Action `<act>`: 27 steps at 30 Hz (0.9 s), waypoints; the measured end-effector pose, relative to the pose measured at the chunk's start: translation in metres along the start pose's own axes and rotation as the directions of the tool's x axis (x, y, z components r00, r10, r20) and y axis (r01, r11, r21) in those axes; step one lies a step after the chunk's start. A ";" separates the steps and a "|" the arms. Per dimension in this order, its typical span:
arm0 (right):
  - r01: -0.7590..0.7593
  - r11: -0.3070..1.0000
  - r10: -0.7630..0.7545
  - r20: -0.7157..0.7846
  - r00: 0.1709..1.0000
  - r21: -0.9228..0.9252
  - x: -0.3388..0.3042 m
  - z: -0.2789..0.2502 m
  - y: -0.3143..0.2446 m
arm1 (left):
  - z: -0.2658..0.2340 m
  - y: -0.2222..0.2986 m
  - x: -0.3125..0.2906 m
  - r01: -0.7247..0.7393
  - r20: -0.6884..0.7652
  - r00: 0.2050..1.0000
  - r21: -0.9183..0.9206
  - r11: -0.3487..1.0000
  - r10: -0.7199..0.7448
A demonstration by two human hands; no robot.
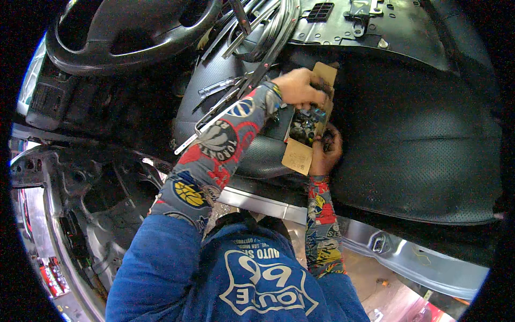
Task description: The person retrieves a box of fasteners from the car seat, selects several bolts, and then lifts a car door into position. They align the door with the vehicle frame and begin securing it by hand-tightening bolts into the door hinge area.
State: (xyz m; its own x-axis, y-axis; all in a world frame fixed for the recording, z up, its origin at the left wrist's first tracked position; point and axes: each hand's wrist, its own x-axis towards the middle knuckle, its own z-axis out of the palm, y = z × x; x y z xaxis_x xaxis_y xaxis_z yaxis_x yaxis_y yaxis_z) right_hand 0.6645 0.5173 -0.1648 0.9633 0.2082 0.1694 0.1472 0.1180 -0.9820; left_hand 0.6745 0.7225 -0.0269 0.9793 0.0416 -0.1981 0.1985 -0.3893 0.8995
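An open cardboard box (298, 156), its end flaps folded out, lies on the black seat. Inside it are small clips and fasteners (306, 126), mostly dark with some pale and bluish pieces. My left hand (301, 88) is over the far end of the box, fingers bent down and blurred; a dark shape beside the fingertips cannot be made out. Against the near right corner of the box is my right hand (327, 152), its fingers curled round something dark and its thumb by the box edge. Patterned sleeves cover both forearms.
A steering wheel (134, 59) stands at the upper left. Black trim strips and cables (263, 40) and metal rods (220, 86) lie on the seat left of the box. Beyond it is a black panel with holes (370, 29). The door sill (257, 201) runs in front of me.
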 end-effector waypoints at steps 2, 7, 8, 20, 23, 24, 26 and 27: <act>0.100 0.995 -0.101 -0.063 0.993 -0.023 0.002 0.001 -0.002 | -0.014 0.002 -0.004 -0.038 -0.044 0.999 -0.165 0.986 0.031; 0.124 0.989 -0.126 -0.018 0.992 -0.082 0.005 0.002 -0.007 | -0.049 -0.010 -0.008 -0.047 -0.143 0.990 -0.285 0.957 0.006; 0.090 0.990 -0.092 -0.016 0.996 -0.106 0.005 0.002 -0.008 | -0.050 -0.015 -0.005 -0.049 -0.122 0.992 -0.254 0.966 0.019; 0.021 0.992 -0.039 0.146 0.988 0.120 0.005 0.001 -0.028 | -0.029 -0.067 0.049 0.268 -0.441 0.897 0.540 0.798 -0.002; 0.010 0.997 -0.021 0.145 0.989 0.072 0.006 0.000 -0.025 | -0.031 -0.063 0.053 0.306 -0.402 0.913 0.555 0.773 -0.072; 0.031 0.995 -0.044 0.137 0.990 0.094 0.006 0.001 -0.023 | -0.031 -0.060 0.052 0.300 -0.388 0.919 0.570 0.765 -0.071; 0.039 0.990 -0.057 0.130 0.990 0.134 0.007 0.002 -0.020 | -0.028 -0.055 0.045 0.284 -0.436 0.900 0.625 0.727 0.023; 0.026 0.988 -0.047 0.130 0.990 0.152 0.007 0.002 -0.019 | -0.021 -0.055 0.038 0.279 -0.487 0.865 0.664 0.694 0.119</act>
State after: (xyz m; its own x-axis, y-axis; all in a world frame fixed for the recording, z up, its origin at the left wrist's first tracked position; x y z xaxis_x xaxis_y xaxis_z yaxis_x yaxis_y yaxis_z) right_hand 0.6676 0.5186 -0.1446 0.9179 0.3273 0.2243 0.1367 0.2699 -0.9531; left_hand 0.7013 0.7647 -0.0759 0.8901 0.4382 0.1252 0.3843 -0.8694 0.3106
